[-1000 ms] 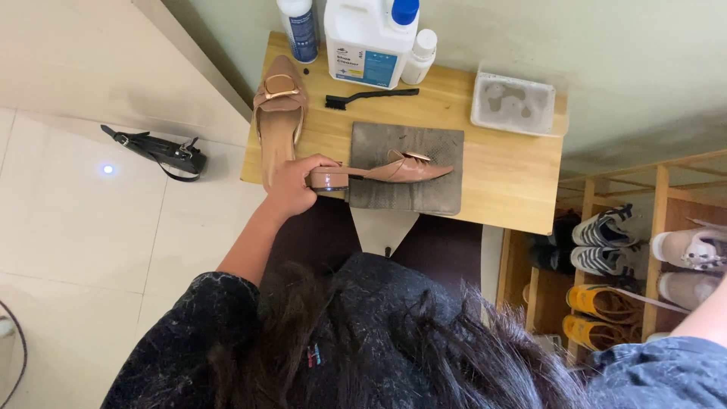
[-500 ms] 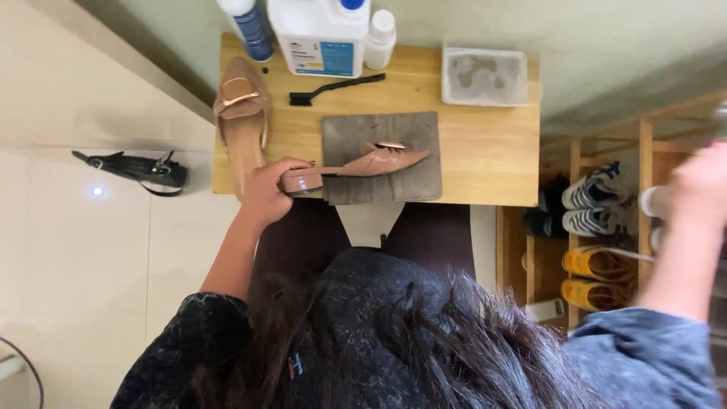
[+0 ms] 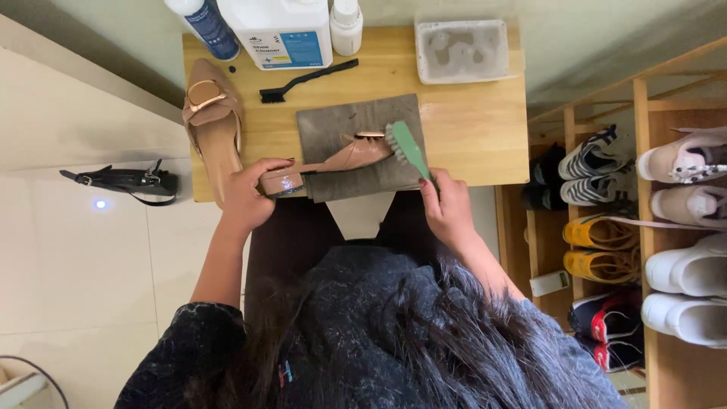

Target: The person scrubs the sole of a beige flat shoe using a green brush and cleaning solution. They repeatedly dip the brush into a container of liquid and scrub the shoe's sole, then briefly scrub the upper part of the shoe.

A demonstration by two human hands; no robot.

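the left hand point(image 3: 248, 198) grips the heel of a tan shoe point(image 3: 333, 160) lying on a grey mat point(image 3: 356, 121); the right hand point(image 3: 447, 208) pinches a green brush point(image 3: 407, 148) against its toe. behind, a grey tray point(image 3: 463, 50) holds cloudy liquid; a white jug point(image 3: 282, 30) bears a blue label.

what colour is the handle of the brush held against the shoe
Green, on the bristled scrub brush in the right hand; head view shows it.

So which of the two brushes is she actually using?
The green brush, held in her right hand with its bristles on the tan shoe. The thin black brush lies untouched further back on the table.
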